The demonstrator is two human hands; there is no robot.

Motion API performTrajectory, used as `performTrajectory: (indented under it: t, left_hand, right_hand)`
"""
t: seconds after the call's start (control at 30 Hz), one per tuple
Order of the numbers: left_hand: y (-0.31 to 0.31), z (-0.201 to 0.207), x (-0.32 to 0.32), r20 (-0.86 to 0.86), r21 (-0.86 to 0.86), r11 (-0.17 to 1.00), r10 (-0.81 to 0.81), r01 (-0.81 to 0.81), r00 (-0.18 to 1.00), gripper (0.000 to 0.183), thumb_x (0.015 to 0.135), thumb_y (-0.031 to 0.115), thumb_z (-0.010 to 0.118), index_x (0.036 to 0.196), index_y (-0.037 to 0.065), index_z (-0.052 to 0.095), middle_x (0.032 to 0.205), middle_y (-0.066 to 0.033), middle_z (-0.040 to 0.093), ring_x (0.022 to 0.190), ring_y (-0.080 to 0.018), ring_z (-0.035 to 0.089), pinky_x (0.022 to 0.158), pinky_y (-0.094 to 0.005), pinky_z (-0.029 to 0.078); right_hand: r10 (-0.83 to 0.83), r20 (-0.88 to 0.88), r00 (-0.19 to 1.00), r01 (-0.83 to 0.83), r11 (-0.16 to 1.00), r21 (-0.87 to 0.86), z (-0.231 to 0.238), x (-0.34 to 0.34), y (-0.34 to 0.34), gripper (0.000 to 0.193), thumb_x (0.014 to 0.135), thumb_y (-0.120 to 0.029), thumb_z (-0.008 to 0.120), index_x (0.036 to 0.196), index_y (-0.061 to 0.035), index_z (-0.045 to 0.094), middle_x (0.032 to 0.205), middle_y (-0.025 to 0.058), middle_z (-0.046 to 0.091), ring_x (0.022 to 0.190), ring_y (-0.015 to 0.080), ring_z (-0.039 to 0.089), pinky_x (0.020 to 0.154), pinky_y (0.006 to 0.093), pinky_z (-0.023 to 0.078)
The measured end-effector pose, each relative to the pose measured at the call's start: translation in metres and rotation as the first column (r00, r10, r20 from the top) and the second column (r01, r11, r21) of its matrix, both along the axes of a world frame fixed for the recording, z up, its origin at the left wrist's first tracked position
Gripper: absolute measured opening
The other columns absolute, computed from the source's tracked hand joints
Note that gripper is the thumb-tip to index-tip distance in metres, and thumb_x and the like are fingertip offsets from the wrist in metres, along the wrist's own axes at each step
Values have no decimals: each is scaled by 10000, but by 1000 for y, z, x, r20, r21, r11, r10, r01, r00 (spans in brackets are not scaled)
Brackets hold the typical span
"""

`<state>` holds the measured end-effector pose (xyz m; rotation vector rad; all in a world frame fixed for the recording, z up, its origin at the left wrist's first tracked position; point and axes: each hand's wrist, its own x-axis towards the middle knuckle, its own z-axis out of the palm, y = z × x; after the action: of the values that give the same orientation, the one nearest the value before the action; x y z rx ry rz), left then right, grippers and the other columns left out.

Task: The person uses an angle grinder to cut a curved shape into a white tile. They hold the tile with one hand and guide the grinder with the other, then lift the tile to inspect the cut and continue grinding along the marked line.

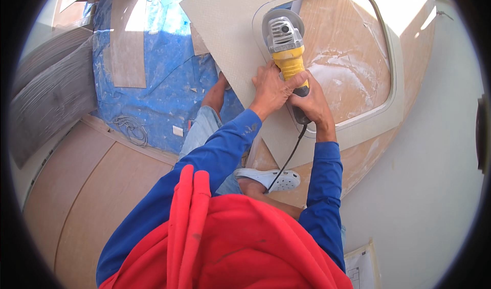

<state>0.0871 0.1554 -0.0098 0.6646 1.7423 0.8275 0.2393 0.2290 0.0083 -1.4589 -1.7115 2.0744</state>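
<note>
A yellow and grey angle grinder [289, 58] lies across the left edge of a rounded cut-out in a pale panel [232, 38]. Around its metal head shows part of the round disc [299, 18]. My left hand [270, 90] is closed on the grinder's body from the left, while my right hand [314, 102] wraps its rear handle. A black cord [290, 159] runs down from the handle toward my shoe. Inside the cut-out, a brown wooden board [348, 38] is streaked with white dust. Where exactly the disc touches the panel is hidden.
A dusty blue tarp [163, 79] covers the floor at left, with a wooden strip [128, 38] and a coiled cable [132, 130] on it. Grey curved sheets [53, 94] lean at far left. My foot in a light clog [279, 179] is beneath my arms.
</note>
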Motion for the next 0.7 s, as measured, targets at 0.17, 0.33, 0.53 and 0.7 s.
performTrajectory:
  t: [0.17, 0.33, 0.53, 0.7]
  left_hand:
    - [0, -2, 0, -16, -28, 1000, -3, 3, 1000, 943, 873, 893, 681, 1336, 75, 763, 1315, -237, 685, 1242, -451, 570, 1083, -649, 377]
    - [3, -5, -1, -6, -39, 999, -5, 4, 1000, 949, 863, 894, 692, 1335, 75, 762, 1307, -233, 699, 1257, -453, 578, 1096, -652, 368]
    - [1, -2, -2, -20, -15, 1000, -13, 12, 1000, 942, 852, 885, 712, 1338, 80, 763, 1322, -223, 707, 1274, -437, 576, 1125, -633, 366]
    - [3, -6, -3, -15, 16, 1000, 7, -7, 1000, 980, 852, 875, 726, 1314, 11, 744, 1293, -246, 720, 1254, -435, 616, 1133, -591, 406]
  right_hand:
    - [-8, -6, 1000, 8, 1000, 4, -3, -1, -1, 735, 766, -311, 860, 1363, 42, 616, 1189, 196, 740, 1087, 285, 712, 983, 407, 563]
    - [-15, -15, 1000, 15, 1000, -7, -4, 2, -1, 750, 779, -306, 864, 1392, 46, 611, 1215, 204, 741, 1101, 287, 710, 993, 404, 560]
    - [-46, -53, 998, 42, 997, -70, 0, 1, -4, 714, 788, -269, 868, 1387, 29, 617, 1189, 144, 732, 1097, 239, 703, 982, 371, 556]
    - [-122, -139, 983, 88, 969, -230, 11, 3, 0, 615, 829, -240, 847, 1350, 5, 631, 1088, 72, 721, 942, 162, 694, 859, 321, 564]
